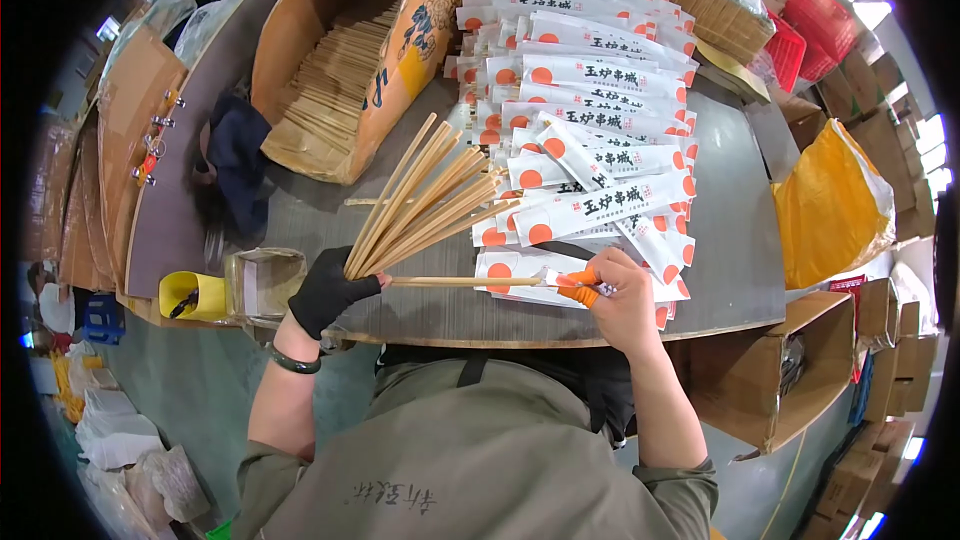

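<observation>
My left hand (pixel 335 292), in a black fingerless glove, is closed around the lower ends of a fanned bundle of wooden chopsticks (pixel 425 202). From its fingertips a separate length of chopstick (pixel 460 282) runs level to the right. At its far end my right hand (pixel 622 295) pinches what looks like the mouth of a white paper sleeve (pixel 546 278). Orange covers (pixel 578 288) show at the right fingertips. How far the chopstick enters the sleeve is hidden. Beneath and beyond lies a tall heap of printed paper sleeves (pixel 600 205) with orange-red dots.
An open sack (pixel 425 50) of loose chopsticks lies on the grey table (pixel 420 315) at the back left. Dark cloth (pixel 240 155) and a yellow cup (pixel 190 295) stand left. A yellow bag (pixel 835 205) and an open cardboard box (pixel 770 375) are at the right.
</observation>
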`<state>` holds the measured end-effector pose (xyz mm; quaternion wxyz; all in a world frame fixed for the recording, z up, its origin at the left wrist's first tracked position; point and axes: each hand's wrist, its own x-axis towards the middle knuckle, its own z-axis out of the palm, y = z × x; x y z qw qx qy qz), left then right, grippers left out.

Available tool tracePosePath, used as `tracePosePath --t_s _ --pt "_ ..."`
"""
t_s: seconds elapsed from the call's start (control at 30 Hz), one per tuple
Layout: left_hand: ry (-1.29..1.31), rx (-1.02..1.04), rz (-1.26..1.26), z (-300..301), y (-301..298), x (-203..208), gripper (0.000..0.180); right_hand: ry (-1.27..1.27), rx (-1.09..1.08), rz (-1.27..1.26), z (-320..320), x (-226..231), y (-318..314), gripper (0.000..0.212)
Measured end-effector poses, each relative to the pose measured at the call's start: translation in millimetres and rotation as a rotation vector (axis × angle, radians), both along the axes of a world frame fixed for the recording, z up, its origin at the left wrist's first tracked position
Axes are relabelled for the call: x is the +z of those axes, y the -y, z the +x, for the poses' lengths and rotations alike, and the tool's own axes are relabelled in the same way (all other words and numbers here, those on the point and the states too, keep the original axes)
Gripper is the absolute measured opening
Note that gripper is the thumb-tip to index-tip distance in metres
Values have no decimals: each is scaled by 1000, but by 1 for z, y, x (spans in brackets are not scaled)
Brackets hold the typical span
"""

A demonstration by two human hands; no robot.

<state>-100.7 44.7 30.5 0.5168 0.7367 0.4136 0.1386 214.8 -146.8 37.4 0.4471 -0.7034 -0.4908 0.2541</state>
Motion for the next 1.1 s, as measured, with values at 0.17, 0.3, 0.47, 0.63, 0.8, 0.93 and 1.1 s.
tracePosePath --t_s 0.17,0.3,0.47,0.63,0.8,0.93,1.1 --pt "4 10 -72 4 0 4 31 -52 22 -24 2 0 2 17" --pt "-24 19 -96 1 -1 5 30 -30 48 -38 3 3 3 17" --pt "-84 -61 -1 0 -2 4 39 115 91 59 2 0 4 16" --pt "162 125 265 40 10 -6 27 769 -102 402 -17 18 -22 10" --pt "590 478 -32 61 8 -7 17 995 -27 326 3 76 -34 11" --pt "335 302 413 58 7 -14 17 1095 86 207 4 61 -37 14" --pt "872 277 -416 107 39 3 21 747 349 343 -14 37 -63 12"
